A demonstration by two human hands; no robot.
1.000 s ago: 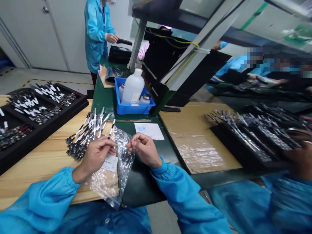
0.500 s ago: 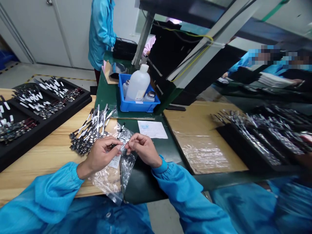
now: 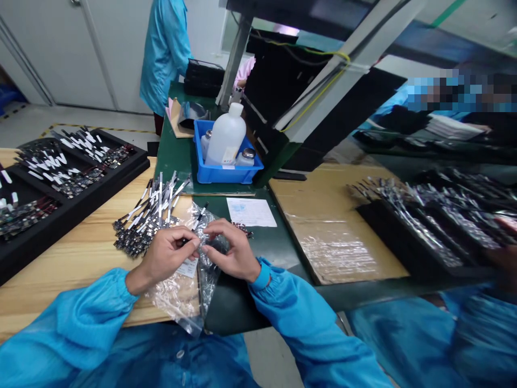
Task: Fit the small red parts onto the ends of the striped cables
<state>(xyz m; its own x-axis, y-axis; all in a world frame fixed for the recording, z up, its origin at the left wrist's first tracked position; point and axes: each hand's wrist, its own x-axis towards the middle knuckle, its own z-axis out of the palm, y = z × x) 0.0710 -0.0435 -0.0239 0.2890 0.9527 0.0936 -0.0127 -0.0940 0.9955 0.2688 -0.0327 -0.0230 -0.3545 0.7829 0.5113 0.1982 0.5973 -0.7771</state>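
Bag (image 3: 180, 303) beneath left hand (image 3: 166, 254) is glossy, wrinkled plastic. Tabletop (image 3: 91, 245) left of that hand is smooth wood. Sheet (image 3: 252, 212) beyond right hand (image 3: 234, 252) is matt paper.

1. The person's left grip (image 3: 165, 254) pinches a slim part whose black-and-white strip (image 3: 200, 215) points upward.
2. The right grip (image 3: 236, 252) faces it closely, thumb and forefinger parted.
3. Beneath both, a clear plastic bag (image 3: 173, 302) with a white label (image 3: 188, 268) spans the wooden worktop (image 3: 92, 237) and the green worktop (image 3: 238, 310).
4. A pile of small boards (image 3: 133, 237) with strips lies beside the left grip; further left sits a black compartment tray (image 3: 95, 196).
5. Beyond the hands are a printed sheet (image 3: 252, 213) and a blue bin (image 3: 230, 175) holding a large white bottle (image 3: 226, 134).
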